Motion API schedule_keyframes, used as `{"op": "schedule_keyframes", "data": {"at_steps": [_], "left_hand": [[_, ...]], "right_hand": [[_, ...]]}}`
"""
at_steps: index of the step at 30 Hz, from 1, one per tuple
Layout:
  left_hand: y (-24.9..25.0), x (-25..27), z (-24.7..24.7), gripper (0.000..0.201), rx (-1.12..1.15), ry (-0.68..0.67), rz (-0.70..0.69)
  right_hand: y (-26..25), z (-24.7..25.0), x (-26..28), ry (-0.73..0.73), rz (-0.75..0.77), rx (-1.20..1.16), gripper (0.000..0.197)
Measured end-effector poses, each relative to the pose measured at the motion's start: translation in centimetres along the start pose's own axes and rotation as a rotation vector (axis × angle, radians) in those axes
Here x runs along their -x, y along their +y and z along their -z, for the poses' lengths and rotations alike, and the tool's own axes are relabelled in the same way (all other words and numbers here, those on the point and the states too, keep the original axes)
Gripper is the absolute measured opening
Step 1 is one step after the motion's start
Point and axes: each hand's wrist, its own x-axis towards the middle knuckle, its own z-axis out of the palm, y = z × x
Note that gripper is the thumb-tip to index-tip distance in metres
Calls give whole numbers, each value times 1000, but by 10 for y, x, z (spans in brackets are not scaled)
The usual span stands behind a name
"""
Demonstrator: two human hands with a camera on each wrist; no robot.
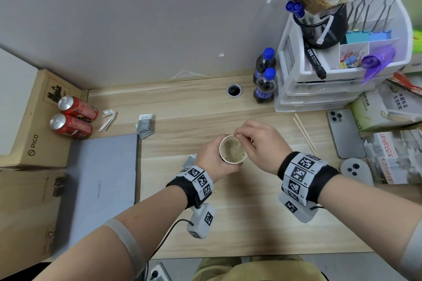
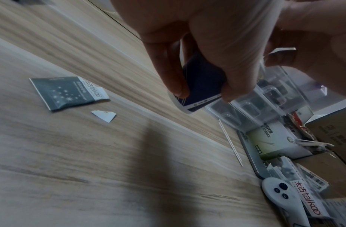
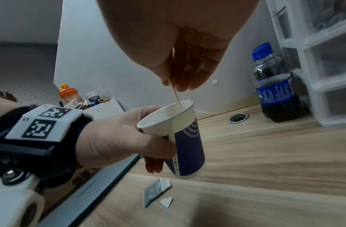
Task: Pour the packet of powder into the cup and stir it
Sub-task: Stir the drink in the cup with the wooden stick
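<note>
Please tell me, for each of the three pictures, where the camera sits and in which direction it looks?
Head: above the desk, looking down; both forearms, left hand gripping the cup, right hand.
Left wrist: under the left hand, looking along the desk at the torn packet.
Right wrist: under the right hand, looking at the stirrer.
Shared: the cup in all views; the packet in both wrist views.

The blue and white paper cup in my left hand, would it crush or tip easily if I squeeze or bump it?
The blue and white paper cup likely dents under a hard grip: thin paper wall, open rim. Held tilted off the wooden desk by the left hand, its light brown liquid could spill. The thin wooden stir stick, pinched by the right hand, adds sideways push.
</note>
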Motion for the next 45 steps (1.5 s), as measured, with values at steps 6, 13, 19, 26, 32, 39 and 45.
{"op": "schedule_keyframes", "data": {"at_steps": [6,13,19,26,32,39,45], "left_hand": [[1,-1,-2,52,-8,-23,22],[0,-1,-7,59,-18,7,-23],[2,-1,-8,53,8,-5,-11],[1,-1,-8,57,22,24,17],[0,3,-5,61,77,46,36],[-2,3,-2,60,44,11,21],[-2,2,0,59,24,46,5]], "right_hand": [[-6,-5,1,-67,59,-119,16],[-2,0,-1,8,13,21,18],[-5,-2,3,-49,12,-60,20],[-4,-4,0,46,10,-122,15],[-1,-1,2,50,-4,-13,17],[-14,-9,1,-16,58,-143,15],[-5,-4,1,72,31,-28,15]]}}
